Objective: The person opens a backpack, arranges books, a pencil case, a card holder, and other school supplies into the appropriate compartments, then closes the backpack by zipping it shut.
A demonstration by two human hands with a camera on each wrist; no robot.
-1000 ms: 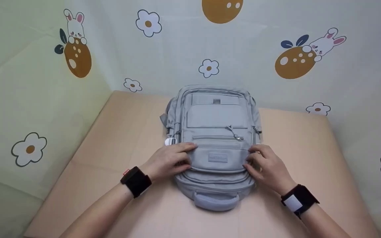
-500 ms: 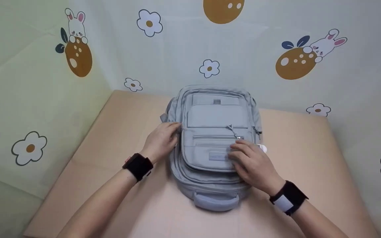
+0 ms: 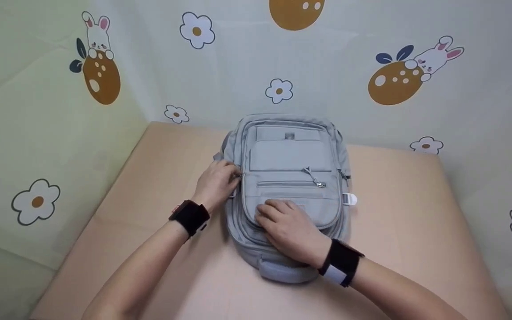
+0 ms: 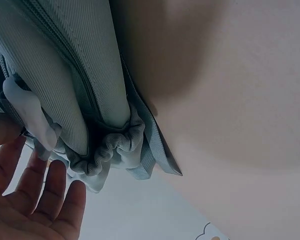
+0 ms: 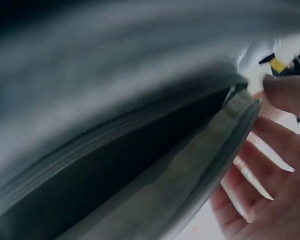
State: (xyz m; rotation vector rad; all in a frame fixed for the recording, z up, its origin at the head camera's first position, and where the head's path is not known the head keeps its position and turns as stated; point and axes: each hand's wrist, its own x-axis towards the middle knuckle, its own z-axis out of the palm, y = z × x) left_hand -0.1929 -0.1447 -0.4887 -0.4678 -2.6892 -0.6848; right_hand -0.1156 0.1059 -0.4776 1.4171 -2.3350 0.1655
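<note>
A grey-blue backpack [image 3: 291, 155] lies front side up, its carry handle [image 3: 287, 272] toward me. At its left side my left hand [image 3: 216, 184] pinches a small zipper pull, mostly hidden by the fingers; a pale tab [image 4: 30, 112] hangs beside them in the left wrist view. My right hand [image 3: 289, 229] reaches across the lower front pocket, gripping its edge between thumb and fingers. The right wrist view shows the pocket gaping, with a dark opening [image 5: 115, 175] behind the front panel [image 5: 190, 190]. A zipper pull on a cord [image 3: 316, 180] lies on the front.
The bag rests on a beige tabletop [image 3: 398, 213]. Behind and beside the table hangs a pale fabric backdrop [image 3: 229, 71] printed with rabbits and flowers. A white tab [image 3: 350, 199] sticks out at the bag's right side. Both wrists wear black bands [image 3: 189, 218].
My left hand has left the front panel's edge and moved up along the left side to the zipper. My right hand has slid left across the front panel from its right side.
</note>
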